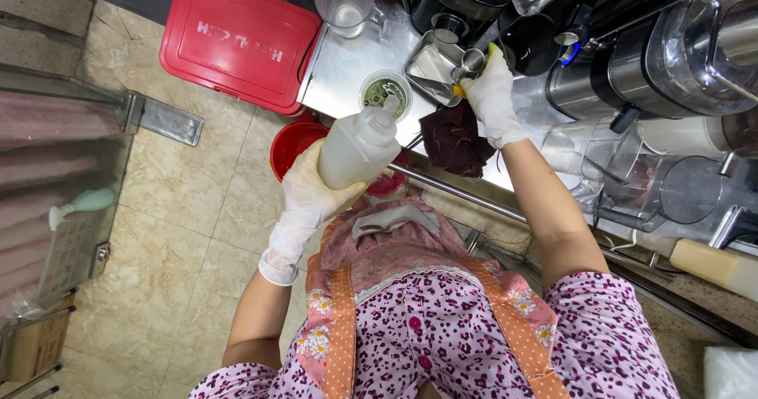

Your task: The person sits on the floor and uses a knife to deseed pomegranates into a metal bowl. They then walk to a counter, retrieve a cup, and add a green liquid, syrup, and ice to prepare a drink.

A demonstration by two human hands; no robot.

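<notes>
Bottle nozzle over cup, contents unclear

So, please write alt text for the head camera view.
A gloved left hand tilts a white squeeze bottle over a cup of green liquid on a steel counter; the gloved right hand holds a small metal cup.

A cup stood on the tabletop, with a squeeze bottle tilted over it, a small tray to its right and a jug beyond.
</notes>
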